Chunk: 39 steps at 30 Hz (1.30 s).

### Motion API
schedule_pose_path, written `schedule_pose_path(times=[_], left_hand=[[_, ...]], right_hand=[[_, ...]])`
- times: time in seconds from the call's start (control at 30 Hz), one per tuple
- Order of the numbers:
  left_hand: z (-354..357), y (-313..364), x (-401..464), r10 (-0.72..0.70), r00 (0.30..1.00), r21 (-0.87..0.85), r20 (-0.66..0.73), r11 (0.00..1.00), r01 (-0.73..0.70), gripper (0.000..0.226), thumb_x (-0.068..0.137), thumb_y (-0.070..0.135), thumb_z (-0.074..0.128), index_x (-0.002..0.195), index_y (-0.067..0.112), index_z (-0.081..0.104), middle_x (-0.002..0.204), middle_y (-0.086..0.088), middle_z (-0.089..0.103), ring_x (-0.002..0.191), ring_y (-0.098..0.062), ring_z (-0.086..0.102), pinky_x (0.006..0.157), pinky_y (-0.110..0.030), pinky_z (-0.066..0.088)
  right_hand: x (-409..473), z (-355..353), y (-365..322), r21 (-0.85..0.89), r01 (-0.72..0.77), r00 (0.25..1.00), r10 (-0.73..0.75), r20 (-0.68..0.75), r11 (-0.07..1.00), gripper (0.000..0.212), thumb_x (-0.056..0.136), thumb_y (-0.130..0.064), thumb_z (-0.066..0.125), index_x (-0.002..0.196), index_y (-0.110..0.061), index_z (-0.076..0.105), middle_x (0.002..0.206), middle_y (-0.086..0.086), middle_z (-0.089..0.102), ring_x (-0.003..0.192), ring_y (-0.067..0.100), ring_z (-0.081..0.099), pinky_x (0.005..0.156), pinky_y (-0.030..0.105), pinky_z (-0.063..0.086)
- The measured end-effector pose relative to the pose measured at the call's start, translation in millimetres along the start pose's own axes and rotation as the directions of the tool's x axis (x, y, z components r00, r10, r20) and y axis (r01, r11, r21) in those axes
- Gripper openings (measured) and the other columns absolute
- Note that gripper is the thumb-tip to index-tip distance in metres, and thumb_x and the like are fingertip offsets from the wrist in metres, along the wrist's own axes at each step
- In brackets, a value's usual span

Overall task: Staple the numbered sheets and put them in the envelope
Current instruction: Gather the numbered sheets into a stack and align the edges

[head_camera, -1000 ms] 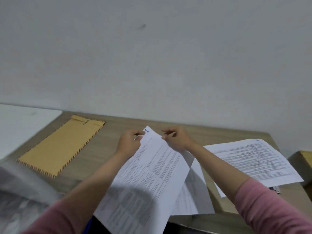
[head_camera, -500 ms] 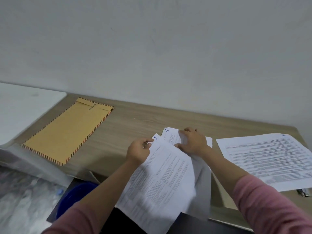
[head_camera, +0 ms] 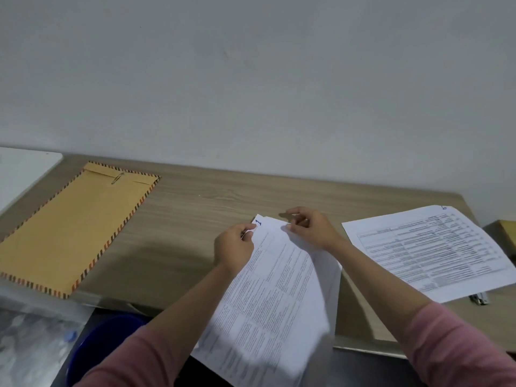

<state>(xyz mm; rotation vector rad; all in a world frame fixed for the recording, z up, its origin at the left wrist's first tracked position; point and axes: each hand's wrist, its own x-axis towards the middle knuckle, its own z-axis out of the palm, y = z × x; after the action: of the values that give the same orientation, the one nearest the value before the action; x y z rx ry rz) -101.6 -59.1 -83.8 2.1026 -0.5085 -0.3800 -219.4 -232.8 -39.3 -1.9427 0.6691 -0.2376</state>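
Observation:
I hold a small stack of printed sheets [head_camera: 276, 286] over the near edge of the wooden desk [head_camera: 195, 213]. The top sheet bears a blue handwritten "1" at its far left corner. My left hand [head_camera: 234, 248] pinches that corner. My right hand [head_camera: 310, 229] grips the stack's far edge beside it. Another printed sheet [head_camera: 430, 250] lies flat at the right, with a blue number at its far corner. A stapler [head_camera: 479, 298] pokes out from under that sheet's near edge. The brown envelope [head_camera: 75, 230] with striped borders lies at the left, a paper clip on its flap.
A white surface [head_camera: 22, 174] adjoins the desk's far left end. A blue bin [head_camera: 106, 347] stands below the desk's front edge, next to crinkled clear plastic [head_camera: 33, 331]. A brown box [head_camera: 502, 233] sits past the right end. A plain wall backs the desk.
The sheet marked "5" that stuck out behind the top sheet is now tucked under it. My right hand has shifted onto the stack's far edge. The camera has tilted.

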Motion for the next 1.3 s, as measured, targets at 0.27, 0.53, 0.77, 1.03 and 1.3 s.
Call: schedule_pose_path(times=[0.27, 0.53, 0.77, 1.03, 1.3], left_hand=[[19.2, 15.7, -7.6, -0.008, 0.997, -0.086, -0.08, 0.996, 0.002, 0.023, 0.089, 0.017, 0.058, 0.101, 0.032, 0.073, 0.094, 0.007, 0.074, 0.088, -0.011, 0.066, 0.083, -0.03, 0.053], [13.2, 22.0, 7.3, -0.054, 0.998, -0.161, 0.02, 0.985, 0.056, 0.033, 0.082, 0.02, 0.067, 0.082, 0.052, 0.069, 0.098, 0.017, 0.073, 0.094, -0.001, 0.067, 0.093, -0.034, 0.054], [10.5, 44.5, 25.3, 0.02, 0.984, -0.146, 0.178, 0.989, 0.007, 0.035, 0.07, 0.027, 0.062, 0.091, 0.054, 0.067, 0.099, 0.022, 0.071, 0.095, -0.003, 0.068, 0.087, -0.04, 0.056], [6.5, 87.0, 26.5, 0.113, 0.962, -0.25, 0.249, 0.967, -0.049, 0.054, 0.072, -0.005, 0.048, 0.086, 0.041, 0.07, 0.094, 0.009, 0.074, 0.097, -0.011, 0.069, 0.089, -0.044, 0.056], [9.7, 102.9, 24.8, 0.156, 0.957, -0.336, 0.244, 0.939, -0.067, 0.056, 0.074, -0.018, 0.043, 0.089, 0.029, 0.071, 0.093, -0.001, 0.073, 0.093, -0.019, 0.069, 0.078, -0.035, 0.056]], right_hand=[[-2.3, -3.1, 1.0, 0.035, 0.008, 1.0, -0.007, -0.02, 0.999, 0.031, 0.07, 0.005, 0.072, 0.094, -0.014, 0.073, 0.084, 0.002, 0.069, 0.064, 0.003, 0.055, 0.066, 0.018, 0.047], [-10.8, -15.4, -3.2, 0.134, -0.023, 0.993, 0.038, -0.109, 0.991, 0.032, 0.071, 0.006, 0.072, 0.094, -0.016, 0.073, 0.077, -0.009, 0.064, 0.05, -0.008, 0.047, 0.06, 0.009, 0.042], [-10.7, -32.4, -6.5, -0.024, 0.034, 0.996, -0.036, -0.087, 0.999, 0.038, 0.081, -0.005, 0.067, 0.115, -0.022, 0.066, 0.097, -0.012, 0.065, 0.056, -0.011, 0.051, 0.061, 0.002, 0.038], [-8.3, -47.4, -15.3, -0.094, 0.072, 0.992, -0.08, -0.093, 0.993, 0.041, 0.084, -0.01, 0.064, 0.12, -0.028, 0.061, 0.098, -0.013, 0.059, 0.059, 0.0, 0.047, 0.061, 0.005, 0.04], [-0.8, -52.8, -20.1, -0.031, 0.111, 0.99, -0.113, -0.083, 0.993, 0.041, 0.083, -0.007, 0.063, 0.12, -0.024, 0.062, 0.085, -0.011, 0.057, 0.054, 0.002, 0.044, 0.058, 0.006, 0.039]])
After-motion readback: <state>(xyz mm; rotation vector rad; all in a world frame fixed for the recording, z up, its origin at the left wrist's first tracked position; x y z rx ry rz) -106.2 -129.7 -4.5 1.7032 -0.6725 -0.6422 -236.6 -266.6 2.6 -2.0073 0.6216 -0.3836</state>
